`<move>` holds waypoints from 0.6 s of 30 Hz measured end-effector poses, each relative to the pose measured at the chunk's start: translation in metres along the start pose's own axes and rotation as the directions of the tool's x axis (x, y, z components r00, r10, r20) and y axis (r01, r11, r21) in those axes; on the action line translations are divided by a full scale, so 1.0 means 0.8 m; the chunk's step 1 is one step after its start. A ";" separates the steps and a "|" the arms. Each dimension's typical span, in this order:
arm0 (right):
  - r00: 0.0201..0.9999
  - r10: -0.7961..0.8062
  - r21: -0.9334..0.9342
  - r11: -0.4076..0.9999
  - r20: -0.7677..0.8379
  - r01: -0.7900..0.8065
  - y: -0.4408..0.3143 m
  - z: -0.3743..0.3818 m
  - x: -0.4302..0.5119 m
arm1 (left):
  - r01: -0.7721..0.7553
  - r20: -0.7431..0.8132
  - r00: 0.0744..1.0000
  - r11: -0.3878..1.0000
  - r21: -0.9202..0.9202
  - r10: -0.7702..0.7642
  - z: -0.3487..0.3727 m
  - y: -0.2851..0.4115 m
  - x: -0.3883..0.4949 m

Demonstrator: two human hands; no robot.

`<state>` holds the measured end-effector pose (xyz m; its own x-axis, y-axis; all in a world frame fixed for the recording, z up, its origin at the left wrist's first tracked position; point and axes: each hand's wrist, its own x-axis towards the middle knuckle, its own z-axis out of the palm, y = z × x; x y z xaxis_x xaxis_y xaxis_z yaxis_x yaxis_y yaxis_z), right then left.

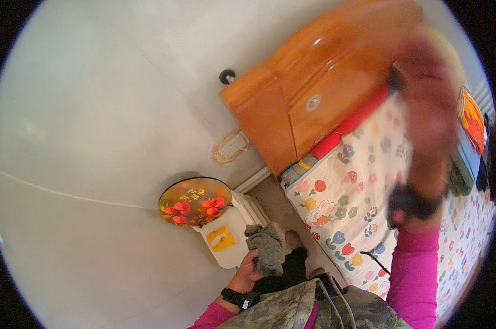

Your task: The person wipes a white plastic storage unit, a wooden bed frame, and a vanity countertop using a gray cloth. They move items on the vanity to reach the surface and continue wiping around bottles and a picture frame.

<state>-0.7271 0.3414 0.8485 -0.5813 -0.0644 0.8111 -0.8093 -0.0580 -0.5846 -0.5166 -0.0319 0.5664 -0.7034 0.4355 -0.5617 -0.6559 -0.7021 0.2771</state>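
Note:
My left hand point(250, 268) is closed on a bunched grey-green cloth point(267, 249), low in front of my body beside a white stand point(227, 220). My right hand point(429, 103) is raised close to the camera and blurred, at the right of the view, in front of the bed. Whether its fingers hold anything cannot be made out. Both wrists carry black bands. Below the right hand lies a bed cover point(334, 197) printed with flowers and a rabbit.
An orange-brown wooden headboard point(313, 90) stands against the wall, with a red roll point(355, 119) along it. A round flower-patterned board point(195, 201) and a yellow packet point(221, 238) are at the stand. Folded fabrics point(472, 123) lie on the bed at right.

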 end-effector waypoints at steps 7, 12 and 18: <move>0.944 0.101 -0.346 0.914 -0.314 -0.213 -0.242 -0.061 -0.262 | -0.045 0.057 0.997 0.998 0.033 0.043 0.005 -0.052 -0.045; 0.692 0.605 -0.088 0.724 -0.393 -0.684 -0.297 0.006 -0.431 | 0.079 0.159 0.978 0.950 0.303 -0.132 0.037 -0.125 -0.069; 0.501 0.755 0.165 0.608 -0.424 -0.777 -0.326 0.071 -0.531 | 0.295 0.131 0.896 0.790 0.538 -0.424 0.091 -0.187 -0.058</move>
<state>-0.2644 0.3275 0.6552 -0.9377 0.3463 -0.0273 -0.0266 -0.1498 -0.9884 -0.4060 0.0943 0.6079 -0.3885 0.7616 -0.5187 -0.8727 -0.1235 0.4723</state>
